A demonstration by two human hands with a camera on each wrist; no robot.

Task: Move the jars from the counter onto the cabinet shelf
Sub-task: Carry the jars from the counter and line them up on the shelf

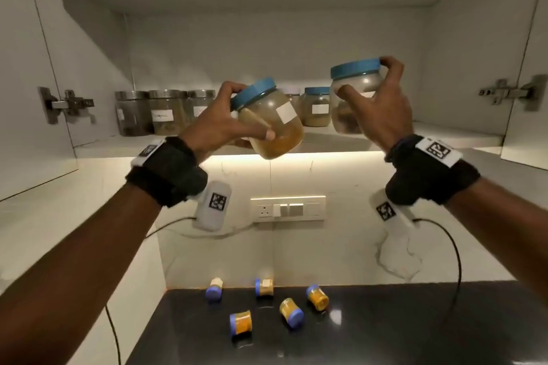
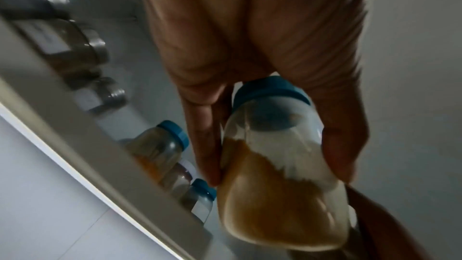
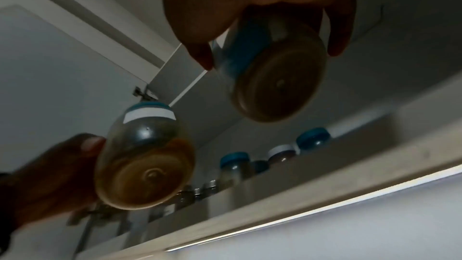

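Observation:
My left hand [image 1: 225, 121] grips a clear jar with a blue lid [image 1: 271, 120], half full of yellow-brown powder and tilted to the right, just in front of the cabinet shelf [image 1: 439, 135]. The same jar [image 2: 277, 165] fills the left wrist view between thumb and fingers. My right hand [image 1: 382, 104] holds a second blue-lidded jar [image 1: 354, 92] upright and higher, above the shelf's right half; its base [image 3: 277, 84] shows from below. Several small blue-lidded jars [image 1: 292, 311] lie on the dark counter [image 1: 415, 329] below.
Steel-lidded glass jars [image 1: 161, 111] stand at the shelf's left, and blue-lidded jars [image 1: 316, 107] in the middle. Both cabinet doors stand open, with hinges [image 1: 66, 105] at each side. A switch panel [image 1: 287, 208] sits on the backsplash. Cables hang from both wrists.

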